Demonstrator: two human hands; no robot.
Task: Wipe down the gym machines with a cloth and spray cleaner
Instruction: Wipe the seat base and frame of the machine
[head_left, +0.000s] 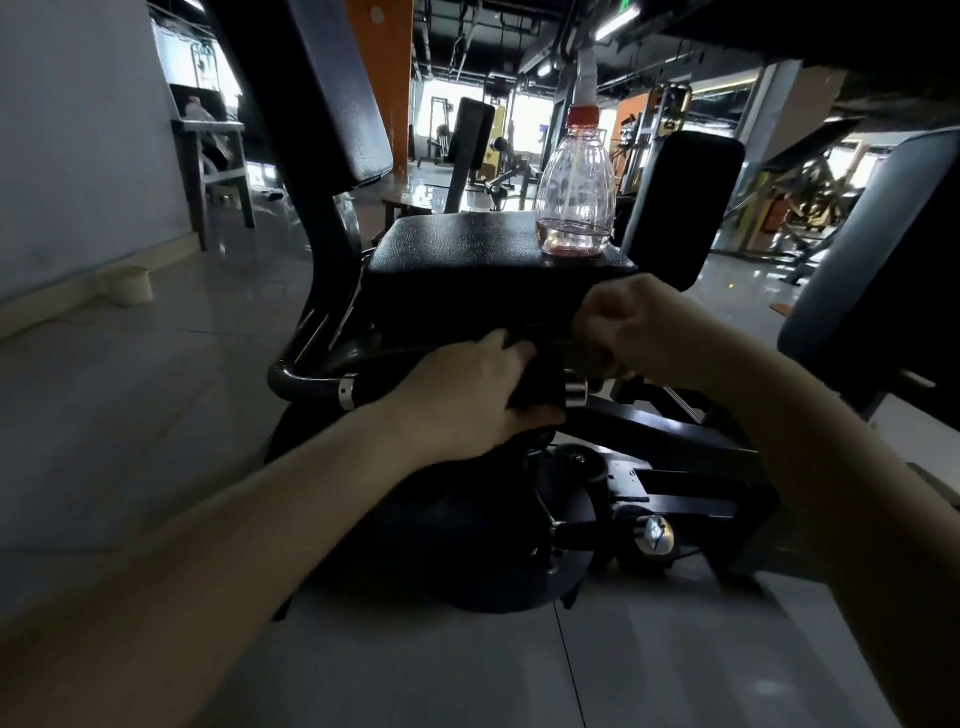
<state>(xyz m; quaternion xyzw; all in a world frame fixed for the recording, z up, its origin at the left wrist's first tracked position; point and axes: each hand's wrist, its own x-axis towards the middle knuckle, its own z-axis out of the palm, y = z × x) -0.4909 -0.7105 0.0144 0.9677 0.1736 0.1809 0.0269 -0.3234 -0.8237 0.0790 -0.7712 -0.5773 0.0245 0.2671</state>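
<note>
Both hands are working at the near edge of the gym machine, just under its black padded surface (457, 244). The left hand (467, 400) is gripping a dark cloth (537, 382), fingers on top and thumb underneath. It is holding the cloth against the machine's curved handle bar (311, 387), to the right of a chrome ring (347, 395). The right hand (631, 332) is sitting just right of it, touching the near right corner of the surface. Its fingers are curled tight, but whether they are pinching anything is too dark to tell.

The spray bottle (574, 192) is standing upright on the far right corner of the surface, well apart from both hands. It is clear plastic with a red collar and a white sprayer head, and a little reddish liquid is lying at its bottom.

A tall black back pad (332, 93) is rising on the far left of the surface, and another black pad (685, 202) is standing far right, behind the bottle. Below the hands, the machine's dark round base (467, 545) is resting on the grey tiled floor (130, 389). More gym machines are showing in the far background.
</note>
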